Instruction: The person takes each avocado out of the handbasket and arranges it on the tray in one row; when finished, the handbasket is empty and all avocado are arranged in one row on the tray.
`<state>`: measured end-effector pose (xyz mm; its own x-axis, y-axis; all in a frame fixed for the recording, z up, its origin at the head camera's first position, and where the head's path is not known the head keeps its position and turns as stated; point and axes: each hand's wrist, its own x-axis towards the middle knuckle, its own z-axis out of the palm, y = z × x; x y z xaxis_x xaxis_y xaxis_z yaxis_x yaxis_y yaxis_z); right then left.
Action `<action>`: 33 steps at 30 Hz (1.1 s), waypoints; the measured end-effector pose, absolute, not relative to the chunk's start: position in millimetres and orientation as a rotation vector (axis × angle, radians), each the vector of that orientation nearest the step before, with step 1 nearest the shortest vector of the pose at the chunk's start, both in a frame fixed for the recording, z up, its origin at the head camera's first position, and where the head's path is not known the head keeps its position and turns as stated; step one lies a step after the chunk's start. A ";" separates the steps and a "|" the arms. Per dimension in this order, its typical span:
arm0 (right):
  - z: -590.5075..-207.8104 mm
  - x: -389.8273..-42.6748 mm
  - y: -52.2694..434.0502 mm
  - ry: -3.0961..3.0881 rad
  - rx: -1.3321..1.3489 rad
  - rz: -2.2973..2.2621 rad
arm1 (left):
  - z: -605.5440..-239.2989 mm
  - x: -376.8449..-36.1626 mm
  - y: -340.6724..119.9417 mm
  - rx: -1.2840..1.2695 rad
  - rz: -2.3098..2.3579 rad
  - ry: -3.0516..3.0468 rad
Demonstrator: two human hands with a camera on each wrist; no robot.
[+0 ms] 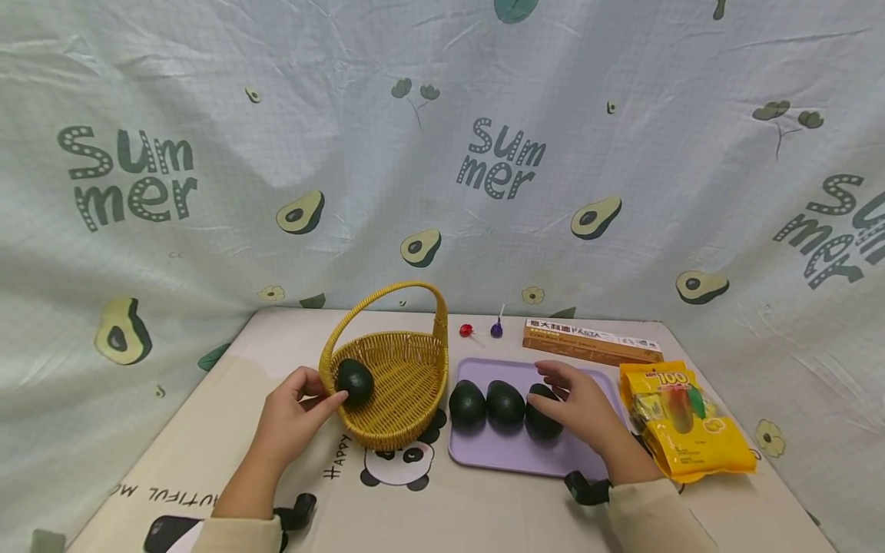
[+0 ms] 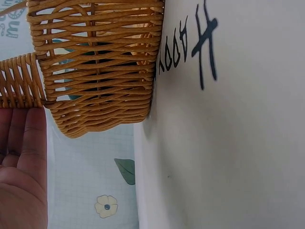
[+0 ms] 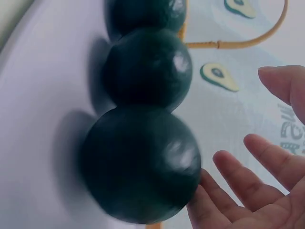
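The left hand (image 1: 293, 411) pinches the basket (image 1: 392, 440) near its handle, thumb by the avocado (image 1: 356, 382) inside; right of the basket, the right hand (image 1: 579, 403), fingers spread, hovers at the nearest-hand avocado (image 1: 543, 418) of three on the tray (image 1: 505, 458). A one-sided push could roll that smooth fruit into its neighbours; a tug might tip the basket.

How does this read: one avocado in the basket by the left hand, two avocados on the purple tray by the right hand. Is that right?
Not quite: the head view shows three avocados on the purple tray, not two. The rest holds: one avocado in the basket by the left hand, and the right hand by the tray.
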<state>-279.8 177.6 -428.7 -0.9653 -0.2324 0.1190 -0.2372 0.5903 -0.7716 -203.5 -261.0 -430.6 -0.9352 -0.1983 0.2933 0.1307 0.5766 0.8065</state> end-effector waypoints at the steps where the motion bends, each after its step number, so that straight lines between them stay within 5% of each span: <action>1: -426.9 -279.8 176.2 -2.795 0.422 1.362 | -430.5 -203.5 -261.0 0.055 -1.301 -2.459; 33: -372.7 -282.4 114.5 -2.669 0.859 1.487 | -432.0 -203.8 -261.6 0.008 -1.311 -2.425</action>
